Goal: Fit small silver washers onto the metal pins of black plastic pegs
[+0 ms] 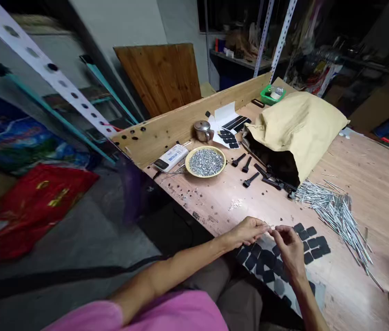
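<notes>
Over the near edge of the table, my left hand point(249, 231) and my right hand point(290, 250) meet fingertip to fingertip. Both are closed in a pinch around something small and pale, too small to name. Beneath them lie several black rounded pads point(267, 258), some on a greyish sheet point(318, 292) at the table edge. A small scatter of tiny washer-like rings point(235, 204) lies just beyond my left hand. To the right of my right hand is a loose heap of thin metal rods point(341, 218).
A yellow bowl point(188, 162) holds small shiny metal pieces. Behind it are a lidded metal pot point(203, 131) and a white box-shaped device point(171, 157). Black plastic parts point(251, 179) lie before a large open paper sack point(301, 122). A wooden board point(180, 131) edges the table's back.
</notes>
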